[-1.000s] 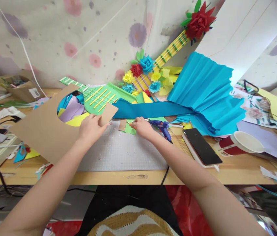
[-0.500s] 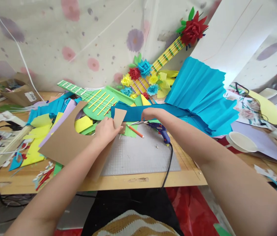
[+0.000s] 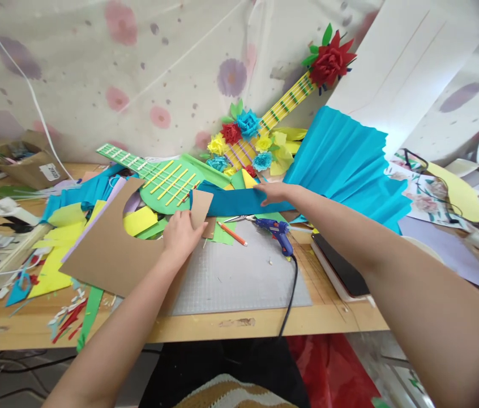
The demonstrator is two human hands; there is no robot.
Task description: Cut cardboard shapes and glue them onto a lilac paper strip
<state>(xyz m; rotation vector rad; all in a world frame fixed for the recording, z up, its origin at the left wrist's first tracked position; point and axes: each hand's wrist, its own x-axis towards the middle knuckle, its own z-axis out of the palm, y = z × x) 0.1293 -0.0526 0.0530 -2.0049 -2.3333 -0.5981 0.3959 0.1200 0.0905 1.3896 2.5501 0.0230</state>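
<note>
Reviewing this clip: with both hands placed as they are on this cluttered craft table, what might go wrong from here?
1. The right hand rests on the blue paper strip, its forearm passing close by the glue gun. Lowering the arm might touch the nozzle or snag the cord.
2. The cardboard sheet gripped by the left hand might sweep the pencil aside if slid.

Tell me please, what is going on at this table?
A person works at a table covered with coloured paper. The left hand holds a brown cardboard sheet with a round cut-out, at the edge of the grey cutting mat. The right hand reaches forward and lies on a long blue paper strip. A blue glue gun and an orange pencil lie near the hands, untouched.
</note>
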